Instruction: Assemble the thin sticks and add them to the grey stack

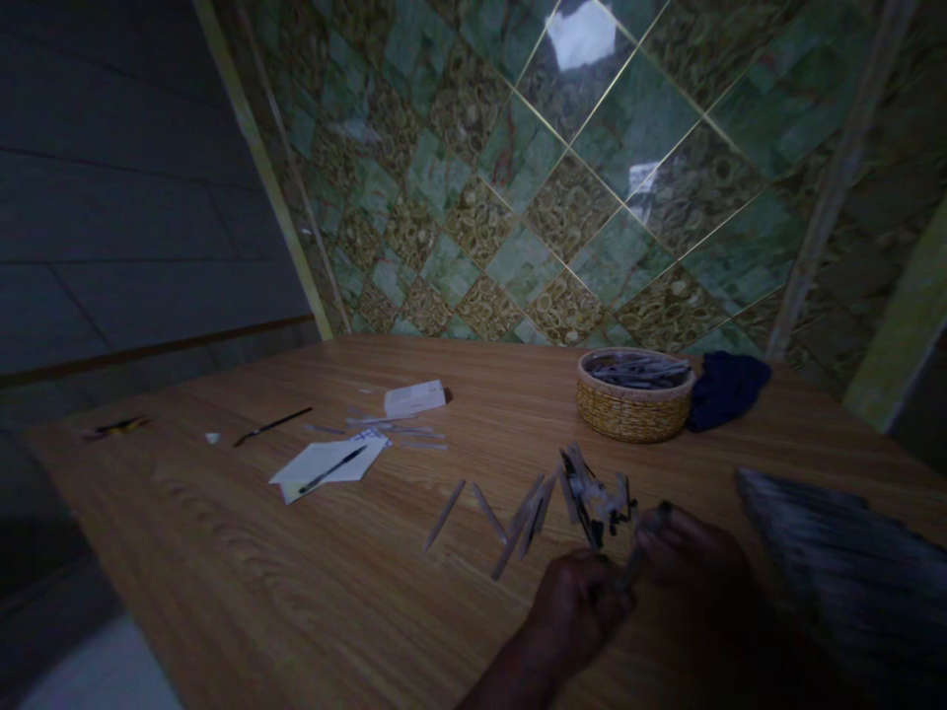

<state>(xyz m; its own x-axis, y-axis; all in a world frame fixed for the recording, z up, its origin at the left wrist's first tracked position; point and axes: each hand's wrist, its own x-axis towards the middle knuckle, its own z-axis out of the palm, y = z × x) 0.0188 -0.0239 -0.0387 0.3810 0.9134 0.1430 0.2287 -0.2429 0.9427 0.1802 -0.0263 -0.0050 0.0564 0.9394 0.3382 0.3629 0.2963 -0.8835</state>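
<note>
My left hand [573, 603] is closed around the lower end of a slim pen [634, 566] at the table's front. The pen slants up to my right hand [692, 552], whose fingers are pinched on its upper part near a dark tip. Blur and dim light hide its details. Just beyond my hands lies a loose heap of small black and clear pen parts [592, 498]. Several greyish, see-through pen barrels [524, 518] are scattered left of that heap. Right of my right hand, a large bundle of dark, pen-like sticks [843, 552] lies side by side.
A woven basket [634, 412] full of thin sticks stands at the back right, against a dark blue cloth [729, 390]. Leftward lie a white box [414, 397], paper [329, 468] with a black pen [332, 470] on it, and a thin dark stick [273, 425].
</note>
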